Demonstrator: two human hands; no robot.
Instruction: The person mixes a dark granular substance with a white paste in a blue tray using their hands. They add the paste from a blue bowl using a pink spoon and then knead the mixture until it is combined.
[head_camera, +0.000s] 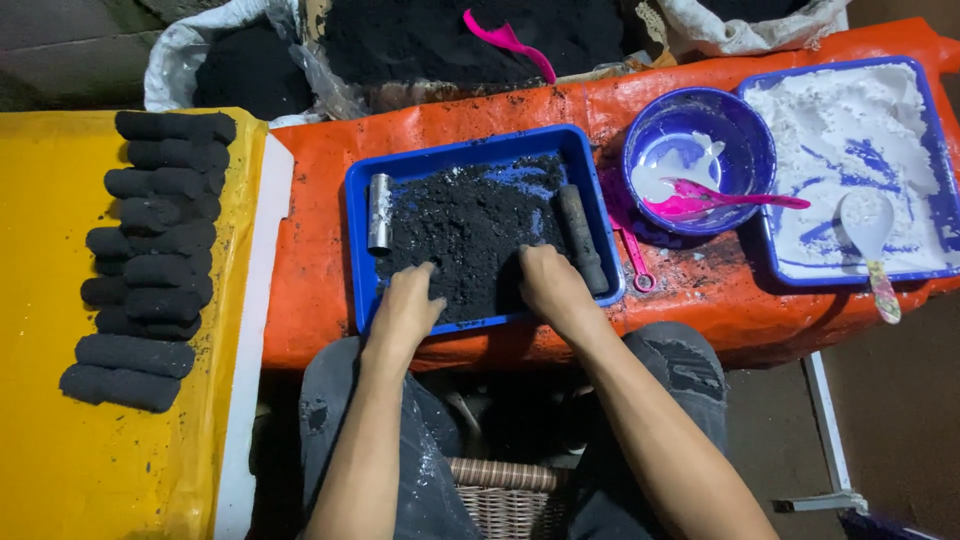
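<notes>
Left hand (408, 300) and right hand (553, 288), both palm down with fingers curled loosely into the black powder (465, 235). Neither grips anything; the fingertips are sunk in the heap, so how far each is spread cannot be told exactly. The powder lies directly ahead of and between both hands, filling the middle of the blue tray (455, 158). The hands rest at the tray's near edge, about equally close to the heap. At the tray's left wall a metal tube (379, 213) lies with its long axis running away from the person, nearer the left hand. At the tray's right wall a dark rod (581, 238) lies on a similar axis, just beside the right hand. Left of the tray, well apart, black pressed cylinders (150, 260) lie stacked crosswise on a yellow sheet (50, 300). Right of the tray: a blue bowl (740, 130) with white paste and a pink spoon (720, 200).
</notes>
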